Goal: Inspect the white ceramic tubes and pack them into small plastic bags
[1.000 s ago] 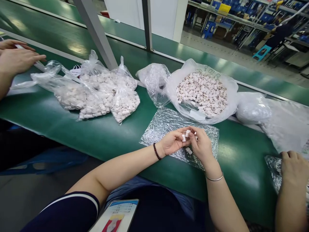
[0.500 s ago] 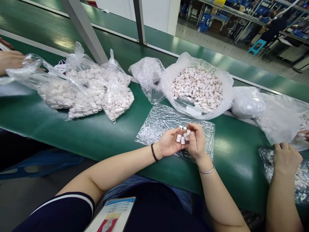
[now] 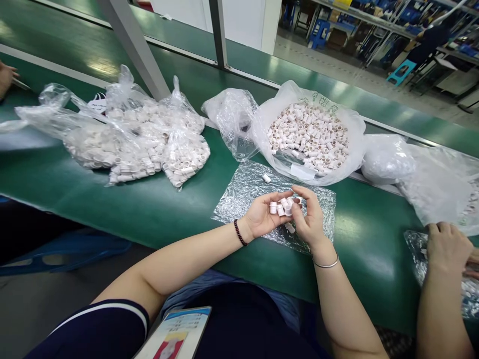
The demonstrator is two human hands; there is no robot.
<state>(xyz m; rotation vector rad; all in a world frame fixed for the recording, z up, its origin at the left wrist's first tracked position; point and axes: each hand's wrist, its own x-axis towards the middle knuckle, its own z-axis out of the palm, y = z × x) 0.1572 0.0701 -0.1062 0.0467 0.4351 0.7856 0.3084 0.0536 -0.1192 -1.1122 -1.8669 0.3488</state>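
My left hand (image 3: 258, 215) is cupped palm up above a flat clear plastic bag (image 3: 235, 198). Several short white plastic pipe fittings (image 3: 280, 210) rest in its palm and fingers. My right hand (image 3: 311, 222) meets it from the right, thumb and fingers closed around a white fitting (image 3: 289, 209) at the edge of the group; the fingertips partly cover the pieces. One loose fitting (image 3: 266, 178) lies on the flat bag beyond my hands. Another fitting (image 3: 290, 228) shows just below them, over the bag.
An open bag (image 3: 262, 127) full of fittings stands behind my hands. Filled, tied bags (image 3: 187, 162) sit to the left on the green table (image 3: 179, 209). At right, a co-worker's hand (image 3: 449, 249) is over another clear bag. A grey post (image 3: 136, 50) rises at the back.
A loose fitting now lies on the flat bag beyond my hands, and another shows below them. My right fingers have shifted around the pieces. The person's hand at far left has drawn back.
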